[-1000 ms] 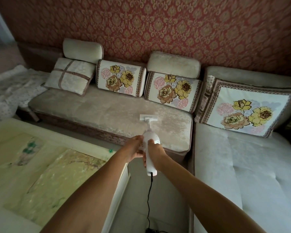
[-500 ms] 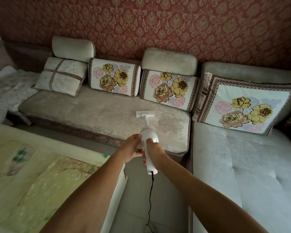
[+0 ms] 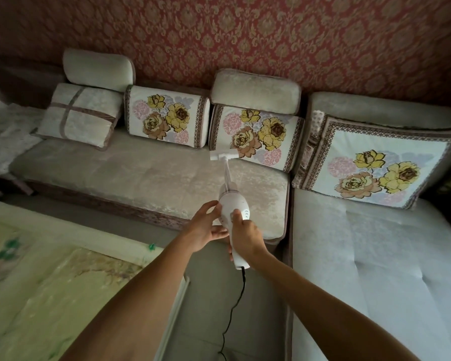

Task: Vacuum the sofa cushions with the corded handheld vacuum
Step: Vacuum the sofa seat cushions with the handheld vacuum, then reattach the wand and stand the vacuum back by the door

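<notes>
Over near edge of seat cushion: handheld vacuum, long axis near-to-far, nozzle at far edge against floral pillow. Right hand wrapped handle; left hand steadied body, fingers loosely curved. Cord trailed near.

- One head view, looking forward and down, close over the hands at frame centre.
- Sofa and wall fill the upper frame.
</notes>
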Action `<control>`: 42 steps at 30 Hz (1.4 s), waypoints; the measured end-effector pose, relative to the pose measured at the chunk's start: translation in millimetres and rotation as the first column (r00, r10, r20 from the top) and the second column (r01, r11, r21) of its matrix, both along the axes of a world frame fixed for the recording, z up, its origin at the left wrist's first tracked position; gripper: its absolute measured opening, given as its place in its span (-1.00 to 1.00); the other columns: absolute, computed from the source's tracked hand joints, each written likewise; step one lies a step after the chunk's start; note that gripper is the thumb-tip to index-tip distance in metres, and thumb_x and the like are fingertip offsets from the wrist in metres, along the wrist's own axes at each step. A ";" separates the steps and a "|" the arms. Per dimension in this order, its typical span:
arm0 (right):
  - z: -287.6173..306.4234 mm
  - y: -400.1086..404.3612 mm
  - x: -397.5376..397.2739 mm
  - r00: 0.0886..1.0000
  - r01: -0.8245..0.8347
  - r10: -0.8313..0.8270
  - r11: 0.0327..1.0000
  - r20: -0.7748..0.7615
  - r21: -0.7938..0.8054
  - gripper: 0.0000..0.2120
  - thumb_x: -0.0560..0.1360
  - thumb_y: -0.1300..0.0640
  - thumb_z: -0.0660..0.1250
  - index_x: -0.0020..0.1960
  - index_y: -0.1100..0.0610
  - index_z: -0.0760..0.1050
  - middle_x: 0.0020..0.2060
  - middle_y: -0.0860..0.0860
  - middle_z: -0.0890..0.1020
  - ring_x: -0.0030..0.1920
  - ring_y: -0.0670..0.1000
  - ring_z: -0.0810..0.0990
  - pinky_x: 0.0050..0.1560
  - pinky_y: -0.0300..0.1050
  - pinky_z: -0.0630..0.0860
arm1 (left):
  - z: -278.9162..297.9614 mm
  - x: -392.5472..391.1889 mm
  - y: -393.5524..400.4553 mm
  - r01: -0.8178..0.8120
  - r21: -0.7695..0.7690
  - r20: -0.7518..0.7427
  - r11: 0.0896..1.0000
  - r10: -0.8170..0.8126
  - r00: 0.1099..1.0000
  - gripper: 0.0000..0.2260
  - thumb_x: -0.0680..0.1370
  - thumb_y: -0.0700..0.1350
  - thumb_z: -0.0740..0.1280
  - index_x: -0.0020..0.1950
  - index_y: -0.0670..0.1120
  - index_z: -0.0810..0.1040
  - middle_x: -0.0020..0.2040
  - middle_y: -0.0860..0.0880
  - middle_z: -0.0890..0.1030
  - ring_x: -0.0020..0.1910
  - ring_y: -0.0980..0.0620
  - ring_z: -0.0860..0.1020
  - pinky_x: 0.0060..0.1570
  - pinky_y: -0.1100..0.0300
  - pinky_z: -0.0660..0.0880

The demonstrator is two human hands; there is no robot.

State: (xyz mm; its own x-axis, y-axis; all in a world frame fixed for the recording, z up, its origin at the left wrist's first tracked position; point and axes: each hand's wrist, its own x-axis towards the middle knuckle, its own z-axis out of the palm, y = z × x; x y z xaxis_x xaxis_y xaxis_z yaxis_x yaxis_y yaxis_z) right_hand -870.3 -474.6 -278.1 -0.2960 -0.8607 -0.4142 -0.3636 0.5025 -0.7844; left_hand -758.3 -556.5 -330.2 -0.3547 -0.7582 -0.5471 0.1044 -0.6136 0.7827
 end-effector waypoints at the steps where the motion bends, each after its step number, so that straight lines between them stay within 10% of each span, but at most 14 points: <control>1: 2.0 -3.4 -8.6 1.000 0.009 -0.009 1.000 0.003 -0.006 -0.61 0.67 -0.06 0.02 0.14 0.24 0.44 -0.17 0.22 0.63 -0.27 0.15 0.65 -0.21 0.07 0.65 | 3.3 -5.5 -3.4 0.024 -0.021 0.035 0.999 -0.023 0.999 -0.67 0.63 0.00 0.31 0.39 0.01 0.43 0.26 -0.20 0.57 0.00 -0.22 0.67 -0.17 -0.02 0.65; 4: 18.5 -10.5 -36.3 0.998 -0.027 0.027 1.000 -0.049 0.006 -0.43 0.64 -0.18 -0.06 0.17 0.27 0.48 -0.09 0.27 0.66 -0.13 0.25 0.66 -0.04 0.18 0.64 | 14.9 -27.1 -20.0 0.095 -0.109 0.197 0.990 -0.073 0.978 -0.70 0.63 -0.09 0.31 0.36 -0.04 0.42 0.18 -0.16 0.63 -0.01 -0.15 0.68 -0.06 -0.02 0.63; 8: 58.3 -16.3 -77.9 0.997 0.068 -0.068 0.998 0.030 0.015 -0.49 0.67 -0.14 0.00 0.14 0.26 0.51 -0.31 0.15 0.58 -0.43 0.07 0.55 -0.34 -0.12 0.54 | 37.1 -62.6 -42.3 0.363 -0.289 0.459 0.886 -0.204 0.865 -0.51 0.55 -0.28 0.36 0.42 0.03 0.37 0.18 -0.15 0.61 0.11 -0.14 0.62 -0.17 0.10 0.58; 13: 111.2 9.2 -124.2 0.997 -0.028 0.032 0.998 -0.071 0.055 -0.40 0.60 -0.29 0.09 -0.06 0.25 0.54 -0.35 0.13 0.58 -0.47 0.05 0.49 -0.34 -0.14 0.47 | 69.6 -102.6 -51.0 0.800 -0.497 0.799 0.337 -0.182 0.573 -0.09 0.27 -0.10 0.61 0.54 0.07 0.23 0.32 -0.09 0.44 0.33 -0.06 0.40 0.25 0.05 0.44; 16: 147.6 45.7 -143.6 0.949 -0.136 0.168 0.981 -0.267 0.137 -0.45 0.57 -0.30 0.17 -0.17 0.17 0.58 -0.43 0.02 0.58 -0.44 0.01 0.50 -0.25 -0.15 0.50 | 89.2 -125.9 -30.6 0.816 -0.566 0.793 0.116 -0.194 0.578 0.00 0.11 0.08 0.67 0.48 0.09 0.29 0.32 0.11 0.44 0.29 0.08 0.39 0.30 0.04 0.42; 22: 199.3 113.1 -163.1 0.861 -0.107 0.224 0.957 -0.457 0.268 -0.53 0.47 -0.12 0.44 0.00 0.33 0.63 -0.30 0.08 0.66 -0.38 0.03 0.56 -0.40 -0.28 0.49 | 103.4 -155.8 24.6 0.737 -0.676 0.707 -0.020 -0.301 0.640 -0.19 0.12 0.16 0.62 0.31 0.19 0.38 0.17 0.17 0.56 0.11 0.12 0.55 -0.03 0.05 0.64; 26: 217.2 166.8 -154.3 0.652 0.023 0.231 0.946 -0.722 0.324 -0.65 0.46 -0.07 0.43 0.08 0.18 0.63 -0.15 0.04 0.71 -0.21 0.04 0.67 -0.09 -0.13 0.64 | 119.6 -166.2 73.5 0.687 -0.716 0.682 -0.123 -0.332 0.651 -0.24 0.12 0.16 0.61 0.26 0.11 0.44 0.10 0.11 0.58 0.04 0.08 0.58 -0.10 0.04 0.62; 31: 222.6 241.6 -128.6 0.080 0.256 0.007 0.966 -0.997 0.027 -0.76 0.51 0.03 0.37 0.17 0.02 0.56 -0.08 0.01 0.65 -0.05 0.05 0.63 0.02 -0.03 0.53 | 149.5 -173.1 136.2 0.619 -0.761 0.636 -0.193 -0.409 0.654 -0.27 0.16 0.12 0.63 0.26 0.04 0.45 0.04 0.08 0.59 -0.04 0.03 0.58 -0.22 0.18 0.50; 34: 223.3 291.5 -120.6 -0.089 0.350 -0.061 0.933 -0.994 -0.088 -0.82 0.52 0.07 0.37 0.12 0.01 0.59 -0.04 0.00 0.68 0.03 0.09 0.64 0.08 0.01 0.50 | 163.7 -173.1 177.2 0.647 -0.715 0.673 -0.265 -0.510 0.535 -0.24 0.17 0.20 0.61 0.28 0.05 0.44 0.06 0.07 0.59 0.00 0.01 0.57 -0.09 0.10 0.55; 37: 226.2 342.9 -113.7 -0.039 0.375 -0.074 0.923 -0.996 -0.084 -0.86 0.50 0.13 0.34 0.03 0.00 0.61 -0.09 -0.02 0.66 0.03 0.10 0.62 0.00 0.00 0.51 | 163.6 -175.4 217.1 0.718 -0.639 0.681 -0.276 -0.638 0.361 -0.19 0.16 0.19 0.62 0.33 0.11 0.37 0.10 0.08 0.58 0.08 0.02 0.56 0.05 0.06 0.58; 42: 214.9 429.7 -87.7 0.040 0.360 0.039 0.932 -0.998 0.051 -0.88 0.48 0.15 0.34 -0.03 -0.01 0.61 -0.12 -0.02 0.66 -0.02 0.08 0.62 -0.06 -0.02 0.56 | 149.9 -193.8 292.6 0.728 -0.357 0.670 -0.585 -0.703 -0.236 -0.13 0.26 0.09 0.65 0.46 0.24 0.25 0.33 0.11 0.48 0.28 0.00 0.48 0.31 -0.12 0.48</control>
State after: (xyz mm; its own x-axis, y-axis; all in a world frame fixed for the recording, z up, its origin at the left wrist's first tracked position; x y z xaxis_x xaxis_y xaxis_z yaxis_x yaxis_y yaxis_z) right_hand -958.1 -44.9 -63.2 -0.7075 -0.6639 0.2423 -0.5650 0.7373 0.3704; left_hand -952.1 -263.9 -180.3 -0.8203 0.4723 -0.3226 0.0325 0.6015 0.7982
